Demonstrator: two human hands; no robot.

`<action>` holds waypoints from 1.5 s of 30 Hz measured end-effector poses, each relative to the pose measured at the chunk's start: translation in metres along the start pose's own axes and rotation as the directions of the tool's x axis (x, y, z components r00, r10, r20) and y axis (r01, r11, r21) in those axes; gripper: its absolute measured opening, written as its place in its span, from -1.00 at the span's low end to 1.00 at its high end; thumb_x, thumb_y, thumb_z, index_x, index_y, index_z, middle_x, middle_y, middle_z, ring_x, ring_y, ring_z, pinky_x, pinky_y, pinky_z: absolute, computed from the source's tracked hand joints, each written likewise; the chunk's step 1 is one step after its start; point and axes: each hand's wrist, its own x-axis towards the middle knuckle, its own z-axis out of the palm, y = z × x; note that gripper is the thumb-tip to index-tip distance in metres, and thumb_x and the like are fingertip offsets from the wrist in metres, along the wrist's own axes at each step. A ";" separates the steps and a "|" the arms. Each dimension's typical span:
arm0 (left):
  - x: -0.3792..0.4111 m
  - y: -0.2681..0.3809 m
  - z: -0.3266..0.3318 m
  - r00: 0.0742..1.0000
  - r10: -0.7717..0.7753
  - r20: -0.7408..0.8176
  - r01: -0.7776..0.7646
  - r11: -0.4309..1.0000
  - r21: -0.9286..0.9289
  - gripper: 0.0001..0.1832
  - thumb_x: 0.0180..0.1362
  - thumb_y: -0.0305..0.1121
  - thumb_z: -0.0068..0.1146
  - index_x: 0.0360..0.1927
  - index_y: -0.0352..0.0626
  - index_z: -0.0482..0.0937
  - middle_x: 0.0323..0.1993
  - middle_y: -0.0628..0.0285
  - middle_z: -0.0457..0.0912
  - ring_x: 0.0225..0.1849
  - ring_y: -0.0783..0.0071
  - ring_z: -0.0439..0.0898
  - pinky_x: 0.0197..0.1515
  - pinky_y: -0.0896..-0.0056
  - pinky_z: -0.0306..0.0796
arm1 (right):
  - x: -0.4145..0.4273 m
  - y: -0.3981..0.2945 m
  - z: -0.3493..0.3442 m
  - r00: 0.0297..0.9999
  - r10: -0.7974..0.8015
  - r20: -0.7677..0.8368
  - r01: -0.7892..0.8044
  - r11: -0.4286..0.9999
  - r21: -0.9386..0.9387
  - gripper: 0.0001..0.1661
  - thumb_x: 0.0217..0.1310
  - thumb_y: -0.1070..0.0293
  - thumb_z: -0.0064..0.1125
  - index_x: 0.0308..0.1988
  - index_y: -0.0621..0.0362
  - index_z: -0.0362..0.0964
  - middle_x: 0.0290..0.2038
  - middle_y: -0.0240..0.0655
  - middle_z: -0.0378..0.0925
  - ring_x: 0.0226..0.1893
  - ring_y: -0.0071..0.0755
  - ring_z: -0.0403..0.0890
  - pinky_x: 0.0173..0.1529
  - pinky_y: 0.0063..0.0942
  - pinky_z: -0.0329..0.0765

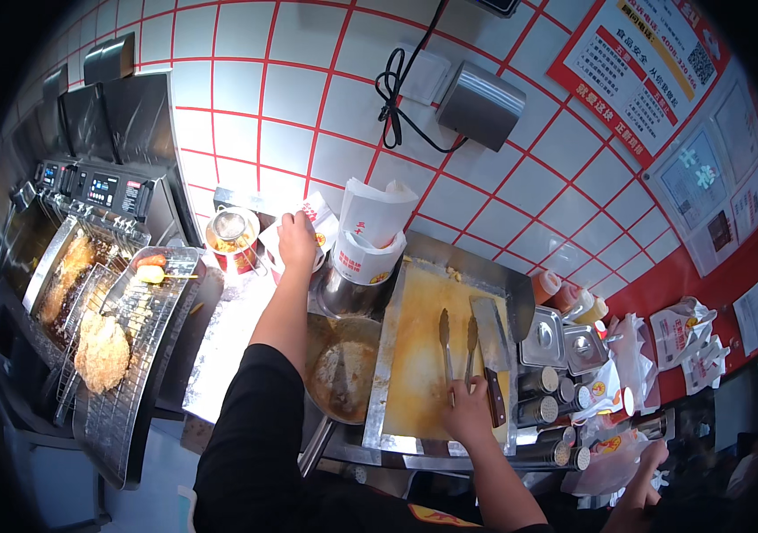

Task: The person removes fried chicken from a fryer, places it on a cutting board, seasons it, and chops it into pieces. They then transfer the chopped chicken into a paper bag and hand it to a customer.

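Beside the metal canister of printed paper bags (367, 256), my left hand (297, 240) grips a printed paper bag (322, 223). My right hand (469, 408) holds the handle end of metal tongs (446, 343), whose two arms are spread over the yellow cutting board (417, 346). A cleaver (491, 326) with a wooden handle lies on the board just right of the tongs. On the wire rack at the left are a breaded fried cutlet (102, 352) and a skewer (151, 270). A fine strainer (228, 225) rests over a red-and-white tub (236, 256).
Deep fryers with pieces frying (67, 280) stand at the far left. A pan (342, 366) with its handle towards me sits left of the board. Shakers (539, 408), lidded steel containers (543, 336) and sauce bottles (545, 286) line the right. Another person's hand (652, 456) shows at lower right.
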 end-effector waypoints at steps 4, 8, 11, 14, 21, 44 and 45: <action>0.001 -0.017 0.003 0.985 0.076 0.156 -0.079 0.997 0.018 -0.78 -0.11 -0.48 0.07 -0.31 -0.14 0.39 -0.25 0.07 0.38 -0.22 0.03 0.42 -0.25 0.11 0.36 | 0.007 0.015 -0.003 0.994 0.107 0.025 -0.106 0.994 -0.026 -0.31 -0.19 0.30 0.21 0.02 0.03 0.15 0.00 0.09 0.19 -0.15 0.20 0.43 -0.08 -0.12 0.40; -0.011 0.002 -0.004 0.998 0.032 -0.049 -0.031 0.999 0.023 -0.77 -0.12 -0.53 0.05 -0.31 -0.18 0.37 -0.27 0.04 0.37 -0.27 0.00 0.43 -0.25 0.10 0.36 | 0.015 0.013 -0.001 0.991 0.136 -0.006 -0.137 0.990 -0.038 -0.30 -0.09 0.23 0.17 0.08 0.06 0.09 -0.12 0.06 0.30 -0.15 0.16 0.41 -0.10 -0.07 0.39; -0.011 -0.017 0.003 0.995 0.048 -0.085 -0.051 0.998 -0.030 -0.76 -0.11 -0.54 0.03 -0.30 -0.20 0.35 -0.27 0.01 0.36 -0.30 -0.02 0.44 -0.26 0.10 0.36 | 0.019 0.010 0.001 0.991 0.128 -0.039 -0.129 0.991 -0.031 -0.23 -0.05 0.21 0.15 0.14 0.16 0.02 -0.15 0.08 0.33 -0.14 0.16 0.40 -0.08 -0.09 0.38; -0.011 -0.023 0.007 0.999 -0.005 0.042 0.008 0.996 -0.089 -0.89 -0.06 -0.51 -0.04 -0.39 -0.20 0.40 -0.36 0.04 0.41 -0.27 -0.01 0.45 -0.27 0.12 0.37 | 0.023 0.023 0.011 0.989 0.130 -0.065 -0.133 0.990 -0.040 -0.17 -0.02 0.22 0.11 0.19 0.27 -0.07 -0.12 0.11 0.31 -0.12 0.17 0.38 -0.06 -0.11 0.36; -0.017 -0.023 0.004 0.994 0.109 0.007 -0.110 0.990 0.088 -0.93 -0.04 -0.47 -0.07 -0.50 -0.20 0.45 -0.41 0.12 0.44 -0.27 0.11 0.44 -0.33 0.15 0.37 | 0.020 0.029 0.001 0.985 0.143 -0.099 -0.135 0.987 0.084 -0.16 0.04 0.27 0.06 0.21 0.39 -0.15 -0.12 0.13 0.30 -0.14 0.14 0.39 -0.07 -0.16 0.36; -0.025 -0.024 0.013 0.996 -0.028 0.087 0.024 0.999 0.049 -0.93 -0.05 -0.48 0.00 -0.44 -0.19 0.45 -0.36 0.04 0.46 -0.34 0.04 0.52 -0.31 0.11 0.41 | -0.002 0.037 -0.024 0.984 0.038 -0.176 -0.001 0.979 0.206 -0.15 0.06 0.32 0.11 0.23 0.32 -0.17 -0.22 0.03 0.30 -0.27 0.04 0.41 -0.19 -0.26 0.39; -0.024 -0.025 0.013 0.999 0.014 0.050 -0.016 0.999 0.036 -0.94 -0.06 -0.49 0.02 -0.45 -0.20 0.45 -0.36 0.05 0.47 -0.35 0.04 0.52 -0.32 0.13 0.41 | -0.002 0.036 -0.025 0.983 0.034 -0.178 0.004 0.978 0.208 -0.15 0.06 0.32 0.11 0.23 0.32 -0.17 -0.22 0.03 0.30 -0.26 0.03 0.41 -0.19 -0.26 0.39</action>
